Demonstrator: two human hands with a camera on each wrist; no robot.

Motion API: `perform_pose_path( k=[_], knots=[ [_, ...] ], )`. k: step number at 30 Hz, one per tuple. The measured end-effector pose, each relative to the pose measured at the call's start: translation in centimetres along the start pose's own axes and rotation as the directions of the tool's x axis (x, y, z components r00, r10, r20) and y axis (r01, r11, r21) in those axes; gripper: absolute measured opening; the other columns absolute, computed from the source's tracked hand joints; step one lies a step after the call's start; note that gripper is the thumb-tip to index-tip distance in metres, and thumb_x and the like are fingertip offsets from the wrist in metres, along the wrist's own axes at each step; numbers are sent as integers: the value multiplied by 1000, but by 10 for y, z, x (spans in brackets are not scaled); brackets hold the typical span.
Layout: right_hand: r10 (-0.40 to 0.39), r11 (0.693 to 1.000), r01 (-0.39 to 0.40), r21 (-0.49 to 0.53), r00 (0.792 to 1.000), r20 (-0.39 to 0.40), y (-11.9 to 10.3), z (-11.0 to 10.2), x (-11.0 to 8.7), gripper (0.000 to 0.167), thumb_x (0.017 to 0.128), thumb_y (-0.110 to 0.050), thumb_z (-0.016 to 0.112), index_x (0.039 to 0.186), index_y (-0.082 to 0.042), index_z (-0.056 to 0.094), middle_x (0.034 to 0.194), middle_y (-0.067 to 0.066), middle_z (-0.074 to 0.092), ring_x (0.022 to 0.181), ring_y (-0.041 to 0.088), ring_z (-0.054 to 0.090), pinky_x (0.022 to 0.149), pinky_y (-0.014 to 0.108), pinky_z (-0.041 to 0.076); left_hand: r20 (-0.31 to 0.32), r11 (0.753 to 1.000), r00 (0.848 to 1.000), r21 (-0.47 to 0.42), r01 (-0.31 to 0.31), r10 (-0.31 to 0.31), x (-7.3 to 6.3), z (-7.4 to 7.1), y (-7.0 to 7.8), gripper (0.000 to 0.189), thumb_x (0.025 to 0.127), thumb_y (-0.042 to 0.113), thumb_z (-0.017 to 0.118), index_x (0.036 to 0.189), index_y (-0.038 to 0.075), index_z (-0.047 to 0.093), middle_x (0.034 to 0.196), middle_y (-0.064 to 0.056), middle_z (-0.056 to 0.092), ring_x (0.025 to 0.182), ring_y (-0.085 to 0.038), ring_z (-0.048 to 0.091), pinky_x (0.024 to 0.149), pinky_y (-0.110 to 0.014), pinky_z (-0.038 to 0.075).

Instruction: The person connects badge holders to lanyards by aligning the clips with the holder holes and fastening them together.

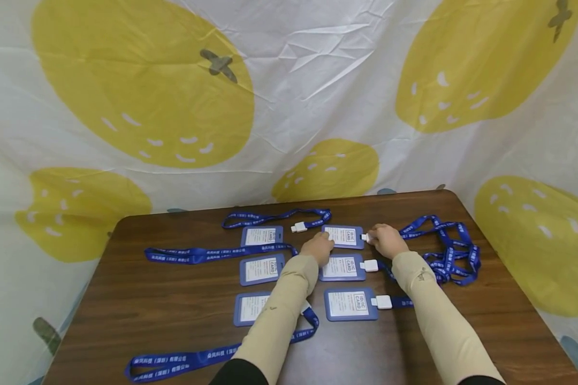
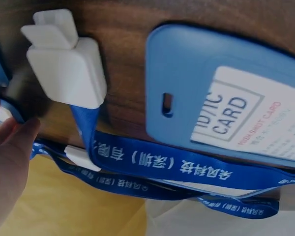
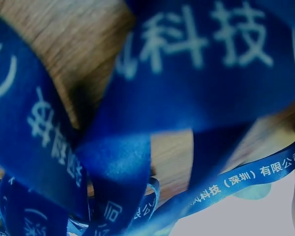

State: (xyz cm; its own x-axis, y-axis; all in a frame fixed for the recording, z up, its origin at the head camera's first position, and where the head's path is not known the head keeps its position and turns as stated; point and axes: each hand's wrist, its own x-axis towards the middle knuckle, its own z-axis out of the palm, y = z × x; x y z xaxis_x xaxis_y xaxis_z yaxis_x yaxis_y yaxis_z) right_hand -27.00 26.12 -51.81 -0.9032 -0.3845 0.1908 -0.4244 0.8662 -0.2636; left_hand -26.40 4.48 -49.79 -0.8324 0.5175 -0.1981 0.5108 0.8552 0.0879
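Observation:
My left hand (image 1: 319, 248) pinches the left edge of a blue badge holder (image 1: 344, 237) at the back of the right column. At the holder's slotted end, my right hand (image 1: 387, 239) holds a white clip (image 1: 365, 237) against or close to the slot; whether it is hooked in cannot be made out. From that clip a blue printed lanyard (image 1: 421, 230) runs right. The left wrist view shows the thumb and a finger (image 2: 12, 157) at a holder's edge, with a loose white clip (image 2: 66, 69) nearby. Lanyard bands (image 3: 196, 83) fill the right wrist view, hiding the right fingers.
Below lie two holders with white clips (image 1: 370, 265) (image 1: 383, 302) at their slots. Three more holders (image 1: 261, 269) form the left column, with lanyards (image 1: 188, 255) beside them. Tangled lanyards (image 1: 455, 262) lie right on the brown table (image 1: 173, 299). A patterned curtain (image 1: 289, 107) hangs behind.

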Motion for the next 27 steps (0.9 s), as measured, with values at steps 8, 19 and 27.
perform_pose_path(
  k=[8,19,27],
  knots=[
    [-38,999,40,36,998,-46,12,10,1,11,80,-9,68,87,-1,70,85,13,62,82,31,59,75,40,47,18,999,999,10,-37,37,2,5,-3,40,85,6,55,124,11,55,128,-8,43,123,-21,37,95,-32,41],
    [18,999,-18,-32,1000,-17,-8,-1,0,16,80,-2,66,94,6,68,92,19,63,88,35,59,80,44,47,64,999,997,-16,-44,45,1,2,-5,47,86,6,54,132,11,48,141,-10,34,131,-22,29,100,-33,35],
    [-20,1000,20,-21,1000,-24,-4,2,3,14,80,-2,65,91,6,69,91,20,63,88,36,59,80,45,47,84,1000,996,-5,-11,12,0,-4,1,41,89,8,51,130,11,51,140,-9,36,130,-22,30,101,-33,34]
  ],
)
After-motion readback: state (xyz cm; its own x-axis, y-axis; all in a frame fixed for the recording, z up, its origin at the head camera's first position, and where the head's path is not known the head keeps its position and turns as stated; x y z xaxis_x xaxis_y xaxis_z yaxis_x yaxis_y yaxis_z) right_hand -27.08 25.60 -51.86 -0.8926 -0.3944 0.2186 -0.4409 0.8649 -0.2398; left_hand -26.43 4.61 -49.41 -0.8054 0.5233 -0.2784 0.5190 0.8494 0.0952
